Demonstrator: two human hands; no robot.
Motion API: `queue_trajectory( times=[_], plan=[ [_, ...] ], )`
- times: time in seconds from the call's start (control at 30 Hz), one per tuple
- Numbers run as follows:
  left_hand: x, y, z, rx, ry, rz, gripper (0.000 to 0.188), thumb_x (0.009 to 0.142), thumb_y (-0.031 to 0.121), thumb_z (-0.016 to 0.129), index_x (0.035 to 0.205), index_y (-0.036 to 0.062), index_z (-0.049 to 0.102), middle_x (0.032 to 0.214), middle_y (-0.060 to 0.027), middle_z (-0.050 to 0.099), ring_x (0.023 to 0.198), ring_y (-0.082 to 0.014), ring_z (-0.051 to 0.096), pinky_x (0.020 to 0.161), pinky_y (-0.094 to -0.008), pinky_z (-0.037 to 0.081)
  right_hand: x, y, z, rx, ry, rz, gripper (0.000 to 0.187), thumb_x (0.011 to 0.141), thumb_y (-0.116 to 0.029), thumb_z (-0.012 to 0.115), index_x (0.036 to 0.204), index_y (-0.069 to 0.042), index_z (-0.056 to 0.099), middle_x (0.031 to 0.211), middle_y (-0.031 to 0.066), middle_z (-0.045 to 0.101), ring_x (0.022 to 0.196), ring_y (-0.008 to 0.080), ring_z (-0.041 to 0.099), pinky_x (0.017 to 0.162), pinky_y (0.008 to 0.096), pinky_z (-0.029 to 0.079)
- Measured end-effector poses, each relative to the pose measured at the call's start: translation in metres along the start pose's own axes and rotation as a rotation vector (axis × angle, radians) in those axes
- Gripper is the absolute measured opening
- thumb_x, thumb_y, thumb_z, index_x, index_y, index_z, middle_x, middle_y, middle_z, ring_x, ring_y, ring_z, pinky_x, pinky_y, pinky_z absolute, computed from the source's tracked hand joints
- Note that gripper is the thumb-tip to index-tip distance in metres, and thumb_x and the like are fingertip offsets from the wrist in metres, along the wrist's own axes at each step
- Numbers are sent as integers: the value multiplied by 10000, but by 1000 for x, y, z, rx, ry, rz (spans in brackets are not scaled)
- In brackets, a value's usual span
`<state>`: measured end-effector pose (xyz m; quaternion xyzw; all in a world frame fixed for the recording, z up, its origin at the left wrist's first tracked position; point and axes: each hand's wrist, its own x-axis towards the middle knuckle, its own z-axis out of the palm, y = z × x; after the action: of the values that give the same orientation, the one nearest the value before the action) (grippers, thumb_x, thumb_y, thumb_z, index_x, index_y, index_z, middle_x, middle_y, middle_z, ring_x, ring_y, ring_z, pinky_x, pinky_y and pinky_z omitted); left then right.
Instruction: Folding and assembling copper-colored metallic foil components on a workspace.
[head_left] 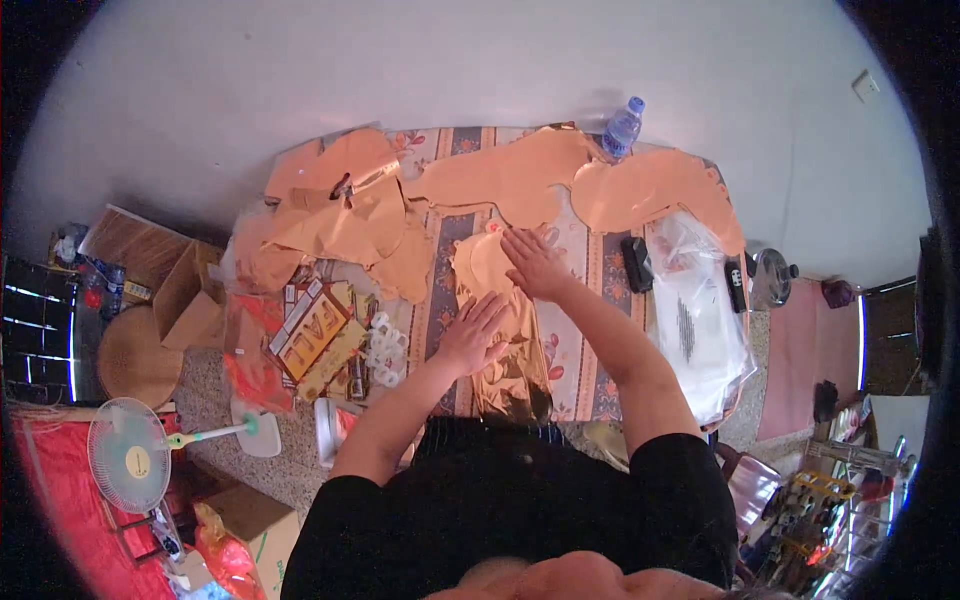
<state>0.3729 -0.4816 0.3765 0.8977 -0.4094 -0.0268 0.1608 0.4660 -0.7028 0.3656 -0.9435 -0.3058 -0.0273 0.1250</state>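
Note:
A flat, uninflated foil balloon (515, 365), shiny and copper-coloured, lies lengthwise before me, its near end hanging at the table edge by my body. My left hand (474, 336) rests palm down on its middle, fingers spread. Farther up, my right hand (537, 266) presses flat near the balloon's far end, fingers stretched out. More flat foil balloons spread over the back of the table: a crumpled pile (335, 215) at left, a long piece (505, 180) in the middle and a rounded one (645, 190) at right.
Printed packets (315, 335) and white plastic rings (386, 348) lie left of my left hand. To the right are a black object (635, 264) and clear plastic bags (695, 330). A water bottle (622, 127) stands at the back. A fan (132, 455) is at lower left.

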Motion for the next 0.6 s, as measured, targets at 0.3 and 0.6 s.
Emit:
queue_trajectory(
  times=[0.3, 0.6],
  plan=[
    [-2, 3, -3, -2, -57, -40, 684, 872, 397, 517, 1426, 59, 301, 1499, -130, 259, 1404, -277, 203, 1143, -452, 148, -61, -46, -29, -37, -18, -80, 664, 911, -380, 469, 1423, 3, 291, 1499, 152, 265, 1416, 270, 180, 1155, 477, 78],
    [0, 4, -2, 11, 42, 18, 643, 890, 392, 505, 1403, 37, 347, 1480, -122, 298, 1399, -264, 221, 1140, -442, 170, -127, -90, -9, 33, -119, -68, 707, 903, -448, 474, 1432, -20, 281, 1517, 145, 228, 1422, 288, 164, 1153, 483, 88]
  ],
)
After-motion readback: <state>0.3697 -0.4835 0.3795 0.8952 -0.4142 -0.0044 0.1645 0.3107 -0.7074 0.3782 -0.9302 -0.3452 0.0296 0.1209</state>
